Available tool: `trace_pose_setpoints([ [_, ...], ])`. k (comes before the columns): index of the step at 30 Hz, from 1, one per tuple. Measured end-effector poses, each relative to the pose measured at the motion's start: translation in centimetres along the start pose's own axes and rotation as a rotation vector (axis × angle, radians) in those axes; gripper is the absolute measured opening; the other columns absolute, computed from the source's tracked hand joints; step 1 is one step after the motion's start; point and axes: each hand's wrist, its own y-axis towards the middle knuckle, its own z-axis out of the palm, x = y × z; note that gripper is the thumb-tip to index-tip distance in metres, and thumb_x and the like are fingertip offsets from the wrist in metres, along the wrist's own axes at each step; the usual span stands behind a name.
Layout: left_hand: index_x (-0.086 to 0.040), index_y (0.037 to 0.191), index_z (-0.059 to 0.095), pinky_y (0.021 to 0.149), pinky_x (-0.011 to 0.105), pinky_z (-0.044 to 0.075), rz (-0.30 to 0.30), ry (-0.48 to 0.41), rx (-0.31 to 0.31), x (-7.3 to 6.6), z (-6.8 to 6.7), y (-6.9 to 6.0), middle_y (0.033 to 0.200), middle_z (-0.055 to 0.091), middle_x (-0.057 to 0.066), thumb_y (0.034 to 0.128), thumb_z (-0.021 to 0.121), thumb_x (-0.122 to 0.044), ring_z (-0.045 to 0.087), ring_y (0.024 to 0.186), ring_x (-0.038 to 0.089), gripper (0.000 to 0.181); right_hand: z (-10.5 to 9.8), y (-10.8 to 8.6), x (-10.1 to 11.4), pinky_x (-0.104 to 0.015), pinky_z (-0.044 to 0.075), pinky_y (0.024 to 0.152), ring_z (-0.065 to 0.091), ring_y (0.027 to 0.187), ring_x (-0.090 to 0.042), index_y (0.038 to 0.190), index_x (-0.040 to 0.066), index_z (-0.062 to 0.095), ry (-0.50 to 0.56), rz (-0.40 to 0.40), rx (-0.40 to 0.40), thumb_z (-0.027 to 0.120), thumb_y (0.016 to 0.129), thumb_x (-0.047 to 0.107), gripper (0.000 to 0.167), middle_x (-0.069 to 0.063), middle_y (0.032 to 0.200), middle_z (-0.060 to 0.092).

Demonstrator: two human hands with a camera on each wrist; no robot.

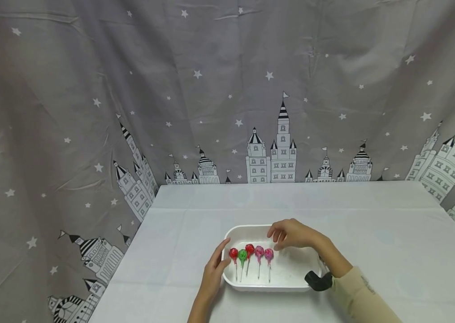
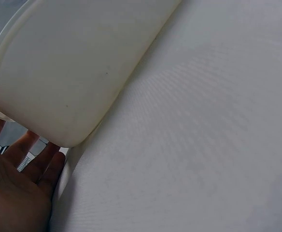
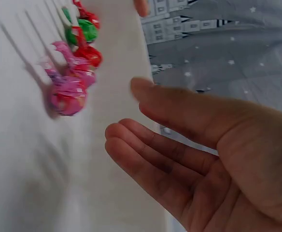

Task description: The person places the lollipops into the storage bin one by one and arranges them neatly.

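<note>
A white tray (image 1: 292,273) holds several wrapped lollipops in a row, heads away from me and sticks toward me. From the left come a red lollipop (image 1: 233,253), a green lollipop (image 1: 242,255), another red one, then two pink ones, the last pink lollipop (image 3: 69,99) nearest my right hand. My left hand (image 1: 211,271) holds the tray's left end, thumb over the rim and fingers along the outer wall (image 2: 59,96). Over the tray's right half hovers my right hand (image 1: 295,234), fingers loosely bent, nothing between thumb and fingertips (image 3: 117,133).
A white cloth (image 1: 171,251) covers the table under the tray. Behind and to the left hangs a grey curtain (image 1: 211,89) printed with castles and stars. A black curved piece (image 1: 318,281) sits by my right wrist, beside the tray's near right corner.
</note>
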Motion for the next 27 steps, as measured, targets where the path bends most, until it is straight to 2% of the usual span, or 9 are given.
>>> trace_pose_setpoints([
  [1, -0.024, 0.136, 0.046, 0.109, 0.025, 0.017, 0.008, -0.002, 0.002, 0.0, 0.0, 0.0, 0.145, 0.036, 0.002, 0.0895, 0.050, -0.010, 0.023, 0.136, 0.019, 0.049, -0.3, -0.2, 0.2, -0.024, 0.052, 0.065, 0.059, 0.075, -0.012, 0.101, 0.004, 0.064, -0.003, -0.008, -0.010, 0.072, 0.078, 0.012, 0.026, 0.003, 0.081, 0.063],
  [3, -0.019, 0.137, 0.046, 0.107, 0.020, 0.017, 0.003, -0.006, 0.006, -1.0, 0.0, -0.2, 0.145, 0.036, 0.004, 0.0896, 0.049, -0.006, 0.022, 0.136, 0.021, 0.049, -1.1, -0.8, 0.8, -0.024, 0.052, 0.066, 0.060, 0.077, -0.012, 0.103, 0.005, 0.064, 0.001, -0.023, -0.028, 0.070, 0.081, 0.017, 0.026, 0.004, 0.083, 0.063],
  [5, -0.019, 0.136, 0.046, 0.106, 0.018, 0.017, 0.004, 0.004, 0.001, -1.0, 0.0, -0.3, 0.145, 0.036, 0.004, 0.0895, 0.049, -0.005, 0.023, 0.136, 0.021, 0.049, -1.8, -1.4, 1.1, -0.025, 0.053, 0.069, 0.061, 0.079, -0.012, 0.105, 0.007, 0.063, 0.015, -0.037, -0.046, 0.068, 0.084, 0.019, 0.025, 0.004, 0.085, 0.064],
  [8, -0.019, 0.136, 0.046, 0.109, 0.026, 0.017, 0.000, 0.017, -0.006, -1.1, 0.0, -0.3, 0.145, 0.036, 0.004, 0.0892, 0.049, -0.003, 0.023, 0.136, 0.021, 0.050, -2.9, -2.4, 1.3, -0.025, 0.053, 0.070, 0.062, 0.079, -0.014, 0.107, 0.008, 0.062, 0.049, -0.058, -0.078, 0.066, 0.085, 0.018, 0.025, 0.003, 0.085, 0.064],
  [10, -0.022, 0.136, 0.047, 0.109, 0.029, 0.017, 0.012, 0.023, -0.013, -0.1, 0.0, 0.0, 0.144, 0.037, 0.002, 0.0891, 0.049, -0.005, 0.024, 0.136, 0.020, 0.050, -3.5, -3.2, 1.1, -0.026, 0.054, 0.071, 0.063, 0.079, -0.017, 0.108, 0.008, 0.061, 0.068, -0.058, -0.103, 0.065, 0.085, 0.017, 0.025, 0.002, 0.086, 0.064],
  [11, -0.021, 0.136, 0.046, 0.110, 0.032, 0.016, 0.023, 0.021, -0.012, 0.0, 0.0, 0.0, 0.144, 0.037, 0.003, 0.0891, 0.049, -0.005, 0.024, 0.136, 0.021, 0.050, -3.7, -3.6, 1.0, -0.027, 0.054, 0.070, 0.063, 0.079, -0.018, 0.109, 0.007, 0.061, 0.076, -0.057, -0.116, 0.065, 0.085, 0.017, 0.026, 0.001, 0.086, 0.064],
  [18, -0.020, 0.136, 0.046, 0.108, 0.022, 0.018, 0.029, 0.000, -0.004, 0.1, 0.1, 0.1, 0.145, 0.037, 0.004, 0.0881, 0.050, -0.004, 0.023, 0.136, 0.021, 0.051, -5.4, -6.9, -0.6, -0.035, 0.056, 0.069, 0.063, 0.082, -0.024, 0.110, 0.004, 0.060, 0.133, 0.036, -0.216, 0.065, 0.086, 0.015, 0.027, -0.005, 0.091, 0.063],
  [22, -0.021, 0.136, 0.046, 0.107, 0.020, 0.018, 0.028, -0.002, -0.002, 0.1, 0.0, 0.0, 0.145, 0.036, 0.004, 0.0883, 0.049, -0.005, 0.023, 0.136, 0.022, 0.051, -6.0, -8.7, -1.9, -0.038, 0.056, 0.069, 0.062, 0.079, -0.027, 0.109, 0.003, 0.060, 0.161, 0.077, -0.273, 0.066, 0.085, 0.014, 0.027, -0.007, 0.089, 0.063],
  [27, -0.022, 0.136, 0.046, 0.108, 0.025, 0.018, 0.017, 0.007, -0.003, -0.1, 0.0, 0.0, 0.145, 0.036, 0.003, 0.0891, 0.049, -0.007, 0.024, 0.136, 0.021, 0.050, -5.8, -10.2, -3.9, -0.029, 0.053, 0.068, 0.060, 0.079, -0.020, 0.104, 0.000, 0.062, 0.149, 0.132, -0.258, 0.069, 0.081, 0.012, 0.027, -0.004, 0.085, 0.063],
])
